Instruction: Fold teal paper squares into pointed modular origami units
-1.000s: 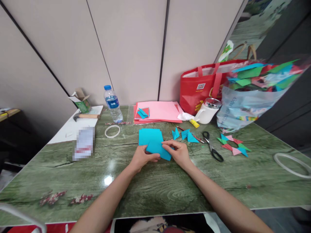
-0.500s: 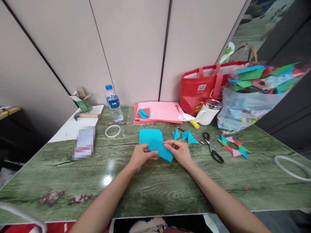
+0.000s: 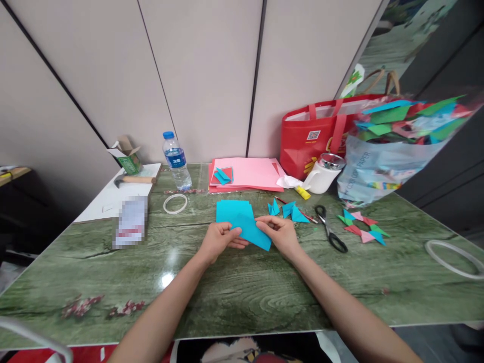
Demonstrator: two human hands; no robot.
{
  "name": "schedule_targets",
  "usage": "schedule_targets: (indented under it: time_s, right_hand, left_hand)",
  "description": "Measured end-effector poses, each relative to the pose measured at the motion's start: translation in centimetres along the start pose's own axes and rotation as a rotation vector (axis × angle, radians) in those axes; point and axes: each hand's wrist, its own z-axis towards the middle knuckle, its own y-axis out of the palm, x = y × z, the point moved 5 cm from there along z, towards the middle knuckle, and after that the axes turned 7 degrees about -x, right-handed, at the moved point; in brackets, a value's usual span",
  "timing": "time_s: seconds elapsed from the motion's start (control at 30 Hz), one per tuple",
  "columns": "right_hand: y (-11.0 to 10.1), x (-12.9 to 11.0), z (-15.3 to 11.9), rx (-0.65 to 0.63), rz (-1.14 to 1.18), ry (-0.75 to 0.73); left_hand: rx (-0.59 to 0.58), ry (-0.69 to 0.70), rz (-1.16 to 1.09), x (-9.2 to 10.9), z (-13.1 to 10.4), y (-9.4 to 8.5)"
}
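Observation:
A blue paper piece [image 3: 252, 233] is held between my two hands above the green table [image 3: 242, 297]. My left hand [image 3: 221, 240] pinches its left end between thumb and fingers. At its upper right edge, my right hand [image 3: 279, 233] grips it the same way. Just behind lies a stack of blue paper [image 3: 232, 209], partly covered by the held piece. Folded blue pieces [image 3: 289, 209] rest to the right of the stack, beside a pencil. Farther right is a ring of folded coloured pieces [image 3: 365, 225].
Black scissors [image 3: 330, 229] lie right of my right hand. Behind stand a white mug [image 3: 323, 174], a red bag [image 3: 302, 143] and a plastic bag of coloured paper [image 3: 381, 166]. Pink sheets [image 3: 245, 171], a water bottle [image 3: 177, 161], a hammer [image 3: 136, 179] and a tape roll [image 3: 175, 203] are also there.
My left thumb has moved slightly left and up along the blue paper piece, and more of the piece shows. The right hand keeps its hold, almost unmoved.

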Motion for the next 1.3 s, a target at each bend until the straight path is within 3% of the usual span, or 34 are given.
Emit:
schedule_targets:
  time_s: [0.2,0.4,0.6,0.73,0.87,1.1,1.3]
  right_hand:
    - [0.1,0.1,0.0,-0.001,0.006,0.000]
    - [-0.3,0.5,0.2,0.010,0.039,0.025]
    - [0.1,0.6,0.2,-0.014,0.062,0.028]
    - [0.0,0.8,0.2,-0.021,0.058,0.011]
    - [0.0,0.7,0.3,-0.063,-0.006,-0.044]
    - [1.1,0.4,0.1,-0.193,-0.083,-0.129]
    - [0.9,0.6,0.1,-0.155,-0.153,-0.130]
  left_hand:
    - [0.033,0.022,-0.008,0.0,0.0,-0.2]
    - [-0.054,0.034,-0.010,0.1,0.0,0.0]
    - [0.064,0.046,0.022,-0.2,0.2,-0.6]
    - [0.080,0.031,0.031,-0.5,0.4,-0.8]
    - [0.045,0.055,0.070,0.0,0.3,-0.7]
    - [-0.187,0.153,0.170,0.9,-0.3,1.1]
    - [-0.106,0.056,0.191,-0.4,0.2,0.4]
